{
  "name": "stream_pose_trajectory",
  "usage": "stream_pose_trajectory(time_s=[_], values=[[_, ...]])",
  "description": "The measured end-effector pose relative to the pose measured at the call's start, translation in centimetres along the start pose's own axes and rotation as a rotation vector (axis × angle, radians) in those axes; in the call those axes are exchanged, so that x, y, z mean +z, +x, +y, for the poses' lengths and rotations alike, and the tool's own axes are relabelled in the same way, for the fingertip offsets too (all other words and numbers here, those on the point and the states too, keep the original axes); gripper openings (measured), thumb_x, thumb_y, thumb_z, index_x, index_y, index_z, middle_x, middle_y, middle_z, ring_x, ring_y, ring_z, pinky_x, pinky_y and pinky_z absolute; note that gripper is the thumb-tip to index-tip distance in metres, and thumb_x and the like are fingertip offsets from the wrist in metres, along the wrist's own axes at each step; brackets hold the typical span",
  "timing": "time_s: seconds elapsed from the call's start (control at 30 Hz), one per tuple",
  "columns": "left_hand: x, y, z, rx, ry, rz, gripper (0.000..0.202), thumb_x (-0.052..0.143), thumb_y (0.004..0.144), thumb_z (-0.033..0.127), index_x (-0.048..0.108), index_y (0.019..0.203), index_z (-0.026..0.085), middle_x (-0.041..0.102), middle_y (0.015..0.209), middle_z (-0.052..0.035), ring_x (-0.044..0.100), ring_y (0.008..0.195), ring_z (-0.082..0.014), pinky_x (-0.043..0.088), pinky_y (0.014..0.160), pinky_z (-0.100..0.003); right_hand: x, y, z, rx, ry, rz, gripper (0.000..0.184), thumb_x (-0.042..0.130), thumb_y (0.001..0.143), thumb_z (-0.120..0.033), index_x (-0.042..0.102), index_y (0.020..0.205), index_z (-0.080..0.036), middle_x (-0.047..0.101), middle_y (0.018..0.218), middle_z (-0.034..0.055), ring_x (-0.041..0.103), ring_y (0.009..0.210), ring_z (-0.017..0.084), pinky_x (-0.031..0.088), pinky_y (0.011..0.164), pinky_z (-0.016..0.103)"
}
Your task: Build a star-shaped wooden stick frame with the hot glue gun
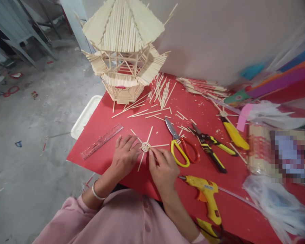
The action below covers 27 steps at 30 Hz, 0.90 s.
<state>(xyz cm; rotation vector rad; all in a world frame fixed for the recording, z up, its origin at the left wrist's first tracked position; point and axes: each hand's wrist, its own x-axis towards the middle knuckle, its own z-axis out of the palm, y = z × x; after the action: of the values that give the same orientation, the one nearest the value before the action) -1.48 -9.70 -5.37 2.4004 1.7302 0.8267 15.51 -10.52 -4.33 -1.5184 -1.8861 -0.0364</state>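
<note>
A small wheel-like frame of thin wooden sticks (pixel 145 147) lies on the red table, with several spokes reaching out from a ringed hub. My left hand (pixel 125 154) rests beside it, fingers spread and lying over its left side, the tips touching near the hub. At the hub's right edge my right hand (pixel 164 166) is closed in a pinch on a thin wooden stick (pixel 150 149). Most of that stick is hidden by the fingers, so I cannot tell whether it is one of the spokes.
Behind stands a tall stick-built pavilion (pixel 123 67). Loose sticks (pixel 162 91) are scattered before it. A clear ruler (pixel 101 140) lies left; scissors (pixel 180 149), cutters (pixel 209 145), a yellow-handled knife (pixel 234 134) and a yellow glue gun (pixel 205 191) lie right. Plastic bags (pixel 277 203) sit beyond.
</note>
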Motion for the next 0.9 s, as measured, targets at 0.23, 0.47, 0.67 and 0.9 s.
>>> stream_pose_trajectory(time_s=[0.23, 0.47, 0.67, 0.9], values=[[-0.1, -0.1, -0.1, -0.017, 0.013, -0.058, 0.025, 0.054, 0.099, 0.030, 0.072, 0.116, 0.024, 0.061, 0.145, -0.0121, 0.054, 0.135, -0.0322, 0.037, 0.114, -0.055, 0.1, 0.0, 0.1, 0.022, -0.044, -0.023, 0.018, 0.062, 0.096, -0.027, 0.075, 0.107, -0.021, 0.073, 0.091, 0.0056, 0.067, 0.084, 0.018, 0.050, 0.074, 0.030], [0.4, -0.2, -0.1, -0.038, 0.041, -0.046, 0.029, 0.053, 0.100, 0.034, 0.070, 0.122, 0.025, 0.056, 0.151, -0.0135, 0.049, 0.142, -0.0320, 0.033, 0.118, -0.056, 0.2, -0.2, 0.0, 0.088, -0.047, -0.065, 0.024, 0.057, 0.099, -0.031, 0.075, 0.113, -0.022, 0.071, 0.095, 0.0064, 0.067, 0.087, 0.018, 0.051, 0.076, 0.029], [0.8, 0.0, -0.2, -0.072, 0.007, -0.046, 0.029, 0.051, 0.101, 0.035, 0.071, 0.120, 0.027, 0.053, 0.154, -0.0121, 0.044, 0.146, -0.0312, 0.028, 0.121, -0.056, 0.2, -0.5, 0.1, 0.136, -0.037, -0.114, 0.029, 0.053, 0.101, -0.034, 0.073, 0.118, -0.022, 0.070, 0.098, 0.0069, 0.067, 0.091, 0.018, 0.050, 0.077, 0.029], [1.0, 0.2, -0.2, -0.063, 0.027, -0.104, 0.031, 0.051, 0.101, 0.038, 0.070, 0.124, 0.030, 0.048, 0.158, -0.0106, 0.042, 0.148, -0.0328, 0.022, 0.122, -0.060, 0.3, -0.5, 0.1, 0.127, -0.073, -0.192, 0.034, 0.050, 0.102, -0.035, 0.071, 0.123, -0.021, 0.067, 0.098, 0.0086, 0.064, 0.091, 0.021, 0.048, 0.072, 0.031]])
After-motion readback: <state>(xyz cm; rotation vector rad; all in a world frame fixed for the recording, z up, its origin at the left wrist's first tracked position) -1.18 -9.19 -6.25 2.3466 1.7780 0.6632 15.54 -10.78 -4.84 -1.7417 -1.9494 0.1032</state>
